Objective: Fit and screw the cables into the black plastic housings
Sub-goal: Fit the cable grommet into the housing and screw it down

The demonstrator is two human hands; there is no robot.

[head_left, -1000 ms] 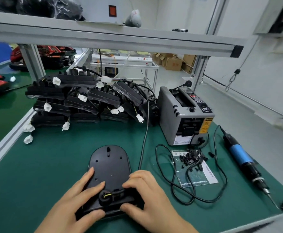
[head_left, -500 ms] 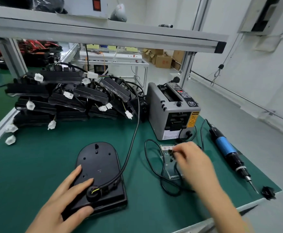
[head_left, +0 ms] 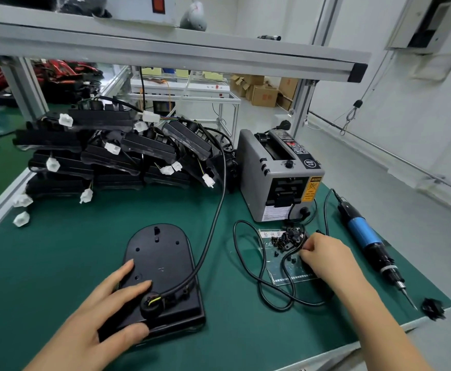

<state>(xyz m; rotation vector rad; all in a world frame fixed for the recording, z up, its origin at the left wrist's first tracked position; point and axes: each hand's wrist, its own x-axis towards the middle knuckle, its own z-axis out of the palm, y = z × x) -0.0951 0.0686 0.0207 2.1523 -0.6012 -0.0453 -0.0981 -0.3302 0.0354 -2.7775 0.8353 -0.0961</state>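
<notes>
Toward seven o'clock your left hand (head_left: 106, 314) lies flat on the housing (head_left: 160, 258); at three, your right hand (head_left: 326, 253) pinches screws (head_left: 283, 238).

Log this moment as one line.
left hand: presses housing | right hand: at parts pile | cable: end on housing | screwdriver: untouched

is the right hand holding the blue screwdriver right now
No, the blue screwdriver lies on the green mat apart from the right hand, whose fingers are at the small black parts.
</notes>
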